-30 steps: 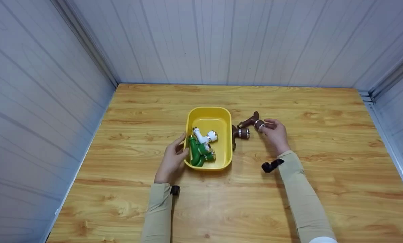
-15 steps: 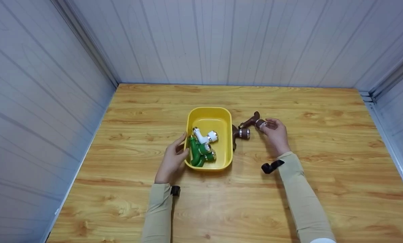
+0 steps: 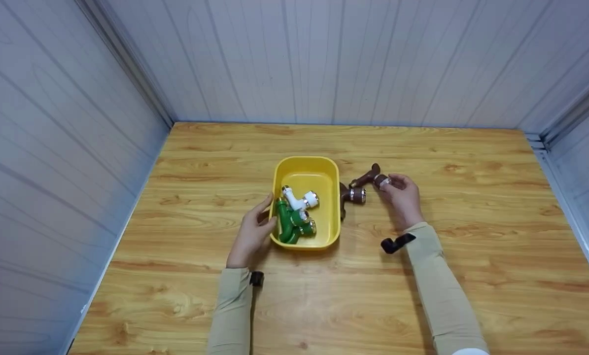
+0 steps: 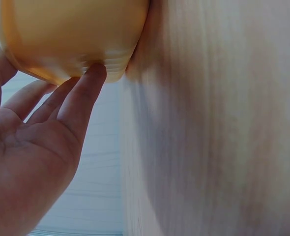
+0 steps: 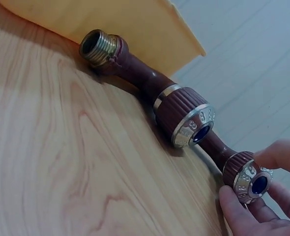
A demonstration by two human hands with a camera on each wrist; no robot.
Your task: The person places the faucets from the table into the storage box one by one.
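Observation:
My left hand (image 3: 251,231) holds the left side of a yellow plastic tub (image 3: 331,217). In the left wrist view its thumb lies at the rim and its fingers on the outer wall. Inside the tub are a white tap (image 3: 296,201) and two green taps (image 3: 284,222). My right hand (image 3: 403,196) pinches the ribbed knob of a dark brown tap (image 3: 369,176) between thumb and fingers. Another brown tap (image 3: 357,195) lies against the tub's right wall. The right wrist view shows its threaded brass end (image 5: 100,48) and silver-rimmed knob (image 5: 184,115).
The wood-grain table (image 3: 471,256) carries everything, with pale panel walls (image 3: 314,59) behind it and at both sides. A black wrist camera (image 3: 398,243) juts from the right sleeve, and another (image 3: 257,278) from the left sleeve.

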